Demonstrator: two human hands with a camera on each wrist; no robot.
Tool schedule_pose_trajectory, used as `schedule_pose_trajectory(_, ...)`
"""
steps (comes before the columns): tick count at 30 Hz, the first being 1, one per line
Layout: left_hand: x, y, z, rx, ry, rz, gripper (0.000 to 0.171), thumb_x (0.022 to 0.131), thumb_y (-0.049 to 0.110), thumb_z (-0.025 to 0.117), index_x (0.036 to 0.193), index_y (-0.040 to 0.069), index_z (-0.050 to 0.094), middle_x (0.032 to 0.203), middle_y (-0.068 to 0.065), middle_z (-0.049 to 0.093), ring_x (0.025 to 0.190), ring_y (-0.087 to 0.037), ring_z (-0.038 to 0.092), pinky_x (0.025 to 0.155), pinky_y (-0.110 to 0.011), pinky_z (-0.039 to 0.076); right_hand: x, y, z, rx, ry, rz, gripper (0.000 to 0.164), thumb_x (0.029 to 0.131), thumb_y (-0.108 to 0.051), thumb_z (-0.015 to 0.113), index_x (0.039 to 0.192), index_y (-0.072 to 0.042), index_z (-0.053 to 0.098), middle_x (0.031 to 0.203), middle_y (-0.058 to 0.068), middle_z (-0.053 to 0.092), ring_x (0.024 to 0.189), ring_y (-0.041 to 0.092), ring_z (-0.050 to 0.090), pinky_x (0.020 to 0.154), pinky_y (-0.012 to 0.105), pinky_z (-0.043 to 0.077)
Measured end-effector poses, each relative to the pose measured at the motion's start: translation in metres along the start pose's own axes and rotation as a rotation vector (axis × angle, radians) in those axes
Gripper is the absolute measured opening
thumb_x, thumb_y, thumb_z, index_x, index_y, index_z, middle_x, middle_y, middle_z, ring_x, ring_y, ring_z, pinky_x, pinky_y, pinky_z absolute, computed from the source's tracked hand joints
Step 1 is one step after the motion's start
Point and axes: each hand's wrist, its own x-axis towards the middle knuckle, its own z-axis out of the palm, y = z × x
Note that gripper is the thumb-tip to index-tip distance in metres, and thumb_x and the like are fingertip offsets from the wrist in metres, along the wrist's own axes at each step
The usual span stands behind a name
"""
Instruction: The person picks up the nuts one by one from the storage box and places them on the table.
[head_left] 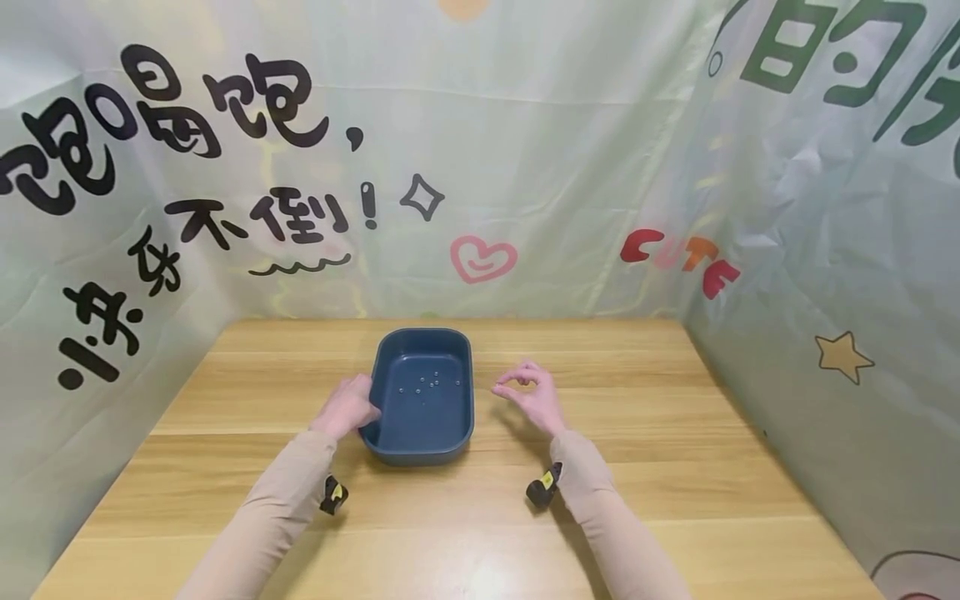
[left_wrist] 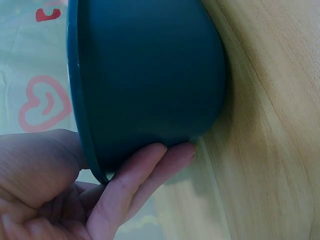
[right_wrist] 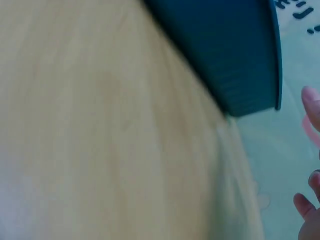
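A deep dark blue rectangular tray (head_left: 422, 457) stands on the table, with several tiny shiny beads (head_left: 432, 384) scattered over its floor. My left hand (head_left: 347, 407) grips the tray's left side, the thumb over the rim and the fingers along the outer wall (left_wrist: 150, 75). To the right of the tray, my right hand (head_left: 534, 398) hovers over the wood, thumb and forefinger tips brought together in a ring. I cannot tell whether a bead is between those tips. Only part of this hand (right_wrist: 311, 220) shows at the right wrist view's edge.
The wooden table (head_left: 675, 467) stretches around the tray. Behind it and at both sides hang printed cloth walls (head_left: 525, 167) with lettering and a pink heart (head_left: 483, 260). A black device is strapped at each wrist, the right one (head_left: 543, 487) close above the tabletop.
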Motion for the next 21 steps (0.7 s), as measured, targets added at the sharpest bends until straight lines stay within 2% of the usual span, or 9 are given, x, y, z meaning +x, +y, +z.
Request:
schedule_pose_trajectory(3, 0.0, 0.001, 0.0, -0.008, 0.001, 0.001, 0.025, 0.063, -0.002, 0.059, 0.088, -0.006, 0.055, 0.072, -0.013, 0.059, 0.051, -0.017, 0.058, 0.042, -0.027, 0.05, -0.001, 0.021, -0.002, -0.077, -0.023, 0.055, 0.014, 0.066, -0.02, 0.076, 0.076, -0.015, 0.07, 0.081, 0.007, 0.06, 0.086, 0.022, 0.05, 0.08, 0.034, 0.039)
schedule_pose_trajectory(5, 0.001, 0.001, 0.001, -0.015, -0.002, -0.002, 0.026, 0.063, -0.002, 0.059, 0.088, -0.006, 0.055, 0.072, -0.013, 0.059, 0.052, -0.017, 0.058, 0.042, -0.027, 0.05, -0.002, 0.031, -0.002, -0.099, -0.046, 0.067, 0.014, 0.065, -0.023, 0.076, 0.076, -0.017, 0.07, 0.082, 0.008, 0.06, 0.087, 0.025, 0.051, 0.081, 0.033, 0.039)
schedule_pose_trajectory(10, 0.0, 0.002, 0.0, -0.019, -0.008, -0.009, 0.026, 0.064, -0.002, 0.059, 0.089, -0.005, 0.055, 0.074, -0.014, 0.059, 0.053, -0.018, 0.058, 0.044, -0.028, 0.051, -0.004, 0.037, -0.005, -0.12, -0.063, 0.048, 0.013, 0.066, -0.02, 0.076, 0.076, -0.015, 0.07, 0.08, 0.006, 0.061, 0.087, 0.024, 0.052, 0.081, 0.033, 0.041)
schedule_pose_trajectory(16, -0.001, 0.004, -0.001, -0.022, -0.005, -0.002, 0.027, 0.064, -0.003, 0.059, 0.091, -0.007, 0.055, 0.074, -0.014, 0.059, 0.051, -0.017, 0.058, 0.046, -0.032, 0.053, -0.003, 0.041, -0.007, -0.161, -0.077, 0.083, 0.012, 0.068, -0.019, 0.075, 0.077, -0.015, 0.07, 0.081, 0.002, 0.061, 0.087, 0.018, 0.052, 0.083, 0.031, 0.041)
schedule_pose_trajectory(21, -0.001, 0.003, -0.001, -0.013, -0.003, -0.004, 0.027, 0.064, -0.003, 0.059, 0.091, -0.007, 0.055, 0.074, -0.014, 0.059, 0.051, -0.017, 0.058, 0.045, -0.031, 0.053, -0.002, 0.045, -0.007, -0.229, -0.091, 0.091, 0.012, 0.068, -0.02, 0.074, 0.078, -0.015, 0.07, 0.078, -0.002, 0.059, 0.08, 0.014, 0.051, 0.074, 0.026, 0.041)
